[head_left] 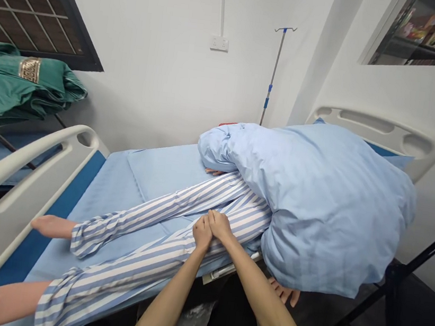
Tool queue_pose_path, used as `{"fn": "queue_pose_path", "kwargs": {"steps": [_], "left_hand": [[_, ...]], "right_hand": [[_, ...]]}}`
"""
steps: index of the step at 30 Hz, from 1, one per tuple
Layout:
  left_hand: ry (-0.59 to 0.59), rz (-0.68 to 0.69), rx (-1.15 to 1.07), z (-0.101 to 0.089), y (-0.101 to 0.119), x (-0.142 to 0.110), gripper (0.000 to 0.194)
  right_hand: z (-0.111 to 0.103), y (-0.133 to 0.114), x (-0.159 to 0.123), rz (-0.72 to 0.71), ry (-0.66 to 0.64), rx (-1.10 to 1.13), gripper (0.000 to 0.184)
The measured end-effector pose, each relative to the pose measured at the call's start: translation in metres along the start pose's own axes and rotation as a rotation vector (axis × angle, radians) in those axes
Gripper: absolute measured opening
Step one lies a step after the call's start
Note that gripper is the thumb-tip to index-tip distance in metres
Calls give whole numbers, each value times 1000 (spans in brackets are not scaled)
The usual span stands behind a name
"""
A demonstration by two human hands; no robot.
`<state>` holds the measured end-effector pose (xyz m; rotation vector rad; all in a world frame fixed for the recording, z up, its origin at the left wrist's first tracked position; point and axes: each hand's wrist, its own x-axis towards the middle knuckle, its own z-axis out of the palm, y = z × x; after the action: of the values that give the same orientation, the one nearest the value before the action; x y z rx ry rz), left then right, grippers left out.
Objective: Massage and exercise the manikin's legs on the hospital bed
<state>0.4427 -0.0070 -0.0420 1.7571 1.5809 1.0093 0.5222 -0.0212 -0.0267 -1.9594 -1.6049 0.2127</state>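
The blue-and-white striped cloth trousers (161, 252) are on a figure lying along the long bed with a pale blue sheet (165, 164), one leg by the bed's near edge and the other nearer its far edge. The left hand (202, 232) and the right hand (218, 224) sit side by side, touching, on top of the near leg, partway along the bed's near side. Both are closed up with the fingers curled in, and I can't tell if they have hold of any cloth. Two bare feet (53, 227) poke out by the bed's foot end, next to the cream plastic footboard (36, 198). A big, puffy, light blue quilt (325, 198) covers the bed's head end and hangs over its near edge, where the figure's fingers (284, 290) peek out. The cream plastic headboard (430, 157) stands at the bed's head end. Behind the bed is a thin metal pole with hooks (272, 79). A black chair (421, 318) stands near the bed's head end, and folded green cloth (23, 84) lies past its foot end.
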Motion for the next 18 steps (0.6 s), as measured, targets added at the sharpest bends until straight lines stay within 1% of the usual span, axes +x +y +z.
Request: {"fn": "queue_pose_path", "kwargs": {"steps": [3,5,8,10,14,16,18], "left_hand": [[-8,11,44,1,2,-1,33],[-27,12,62,1,3,-3,32],[-50,13,18,0,5,-3,33],[-54,7,-73,2,11,0,35],[-94,20,-282,14,28,6,37],[-104,27,-276,22,34,6,36],[-80,34,-206,28,36,3,35]], "right_hand": [[-11,5,1,-35,-49,-159,31],[-13,9,-1,-11,-28,-159,32],[-10,16,-3,43,65,-47,37],[-7,21,-3,44,130,70,41],[-3,31,2,48,251,327,45],[-1,34,4,81,293,427,46],[-1,34,5,114,299,463,46]]}}
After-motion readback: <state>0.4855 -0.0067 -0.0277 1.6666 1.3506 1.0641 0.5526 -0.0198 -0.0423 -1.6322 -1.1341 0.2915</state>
